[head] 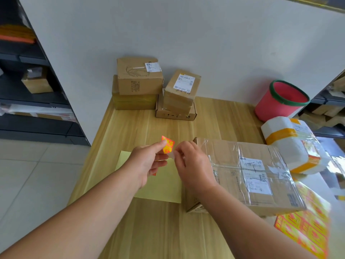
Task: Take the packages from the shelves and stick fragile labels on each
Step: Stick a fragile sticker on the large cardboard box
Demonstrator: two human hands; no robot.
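Head view: the fragile label (168,145) is held pinched between thumb and fingers of the left hand (147,161), just left of the taped package (248,176). A pale tab (171,155) at the label's lower edge is pinched by the curled fingers of the right hand (190,161)

A parcel stockroom: dark shelving (37,101) holds boxes, and labelled cardboard packages (139,79) crowd the table (130,128).

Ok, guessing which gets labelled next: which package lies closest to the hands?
The large tape-wrapped cardboard box, right beside the right hand. The other brown boxes are stacked farther back, and the white parcel lies farther right.
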